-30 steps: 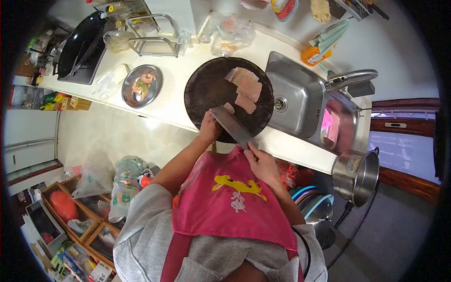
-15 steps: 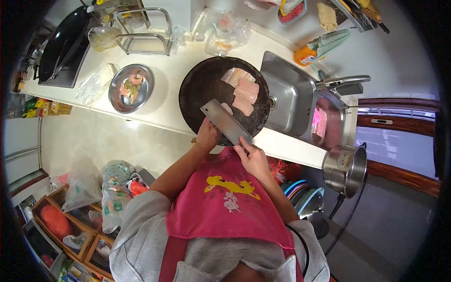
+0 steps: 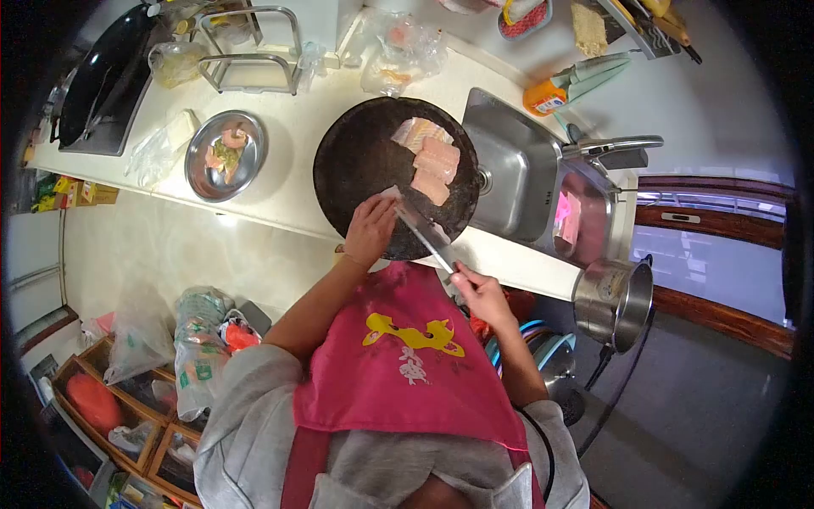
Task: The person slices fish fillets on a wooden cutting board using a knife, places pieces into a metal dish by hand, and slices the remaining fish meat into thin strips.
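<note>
On the round dark chopping board lie several pale pink pieces of fish fillet, with a skin-patterned piece at the far side. My right hand grips the handle of a cleaver, its blade edge-down on the near part of the board. Just left of the blade, my left hand has its fingers bent together over a small piece of fish, mostly covered by them. Another bit of fish shows on the blade's right side.
A steel bowl with food scraps stands left on the counter. To the right are a double sink with a tap, and a steel pot. Plastic bags lie behind the board.
The cleaver has turned from showing its broad side to standing edge-down. My left hand has moved up onto the fish beside the blade, and my right hand has shifted slightly right.
</note>
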The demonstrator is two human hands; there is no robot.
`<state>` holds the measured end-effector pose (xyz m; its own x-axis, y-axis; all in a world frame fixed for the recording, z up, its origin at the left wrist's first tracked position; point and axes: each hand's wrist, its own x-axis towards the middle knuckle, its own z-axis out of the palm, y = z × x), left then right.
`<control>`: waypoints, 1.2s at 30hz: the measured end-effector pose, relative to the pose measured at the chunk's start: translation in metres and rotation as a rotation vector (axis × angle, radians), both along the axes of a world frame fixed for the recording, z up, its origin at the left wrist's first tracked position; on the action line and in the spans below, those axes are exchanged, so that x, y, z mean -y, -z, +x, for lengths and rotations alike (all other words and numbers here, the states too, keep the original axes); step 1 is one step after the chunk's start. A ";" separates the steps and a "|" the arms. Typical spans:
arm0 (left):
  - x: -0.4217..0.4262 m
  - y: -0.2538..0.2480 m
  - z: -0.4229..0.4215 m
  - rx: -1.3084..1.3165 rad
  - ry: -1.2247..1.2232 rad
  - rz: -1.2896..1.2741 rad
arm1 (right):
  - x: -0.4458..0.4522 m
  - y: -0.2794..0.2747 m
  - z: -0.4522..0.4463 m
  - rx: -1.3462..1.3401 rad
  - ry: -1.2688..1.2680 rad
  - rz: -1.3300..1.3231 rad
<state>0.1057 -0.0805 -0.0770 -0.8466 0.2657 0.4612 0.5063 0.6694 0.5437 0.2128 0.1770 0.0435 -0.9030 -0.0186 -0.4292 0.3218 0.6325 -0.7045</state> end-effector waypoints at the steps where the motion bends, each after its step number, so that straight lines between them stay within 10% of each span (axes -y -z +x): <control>1: 0.001 -0.001 0.002 -0.002 0.018 0.028 | -0.005 -0.004 0.005 0.140 0.072 -0.069; 5: 0.000 -0.001 0.002 -0.007 0.018 0.084 | 0.007 -0.018 -0.017 0.444 0.194 -0.013; 8: 0.001 0.016 0.007 0.021 0.024 0.114 | 0.028 -0.002 0.001 -0.086 -0.008 0.013; 27: -0.004 0.018 0.003 0.060 0.005 -0.067 | 0.096 0.032 -0.118 -0.213 -0.175 -0.084; 36: -0.002 -0.009 0.002 0.015 -0.041 -0.005 | -0.029 0.011 -0.039 0.061 -0.053 -0.029</control>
